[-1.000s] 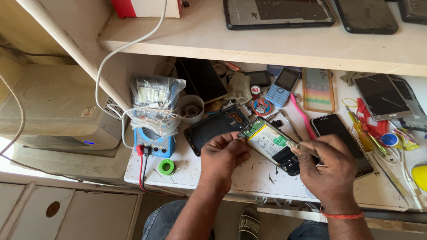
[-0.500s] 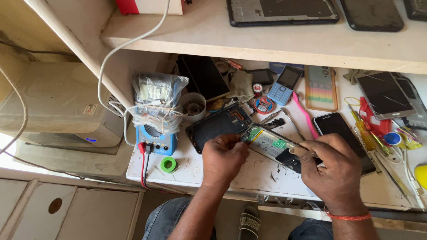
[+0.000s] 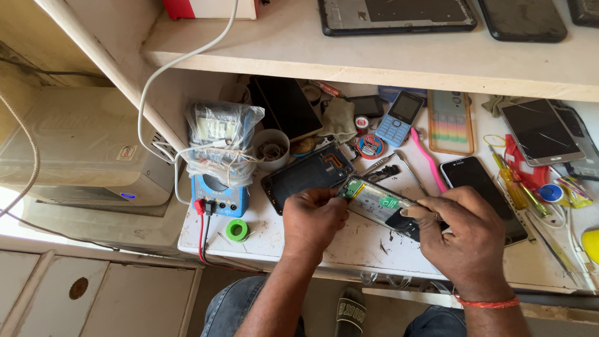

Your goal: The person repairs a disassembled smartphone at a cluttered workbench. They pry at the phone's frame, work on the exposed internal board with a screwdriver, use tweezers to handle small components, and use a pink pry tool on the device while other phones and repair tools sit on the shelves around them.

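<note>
Opened phone [image 3: 379,207], back off, innards showing (green patches, silver plate). Sits just above bench [image 3: 349,246], long axis running upper-left to lower-right. Left hand [image 3: 312,218] pinches its upper-left end, fingers pressed on the edge. Right hand [image 3: 465,240] clamps lower-right end, thumb on top; both hands equally close, one per end. Black rear shell [image 3: 309,175] lies just behind left hand. Blue multimeter [image 3: 215,193] and green tape roll [image 3: 236,229] further left; pink toothbrush [image 3: 427,159] behind.

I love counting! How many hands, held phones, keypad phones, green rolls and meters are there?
hands: 2 (left hand, right hand)
held phone: 1
keypad phone: 1
green roll: 1
meter: 1
total: 6
</note>
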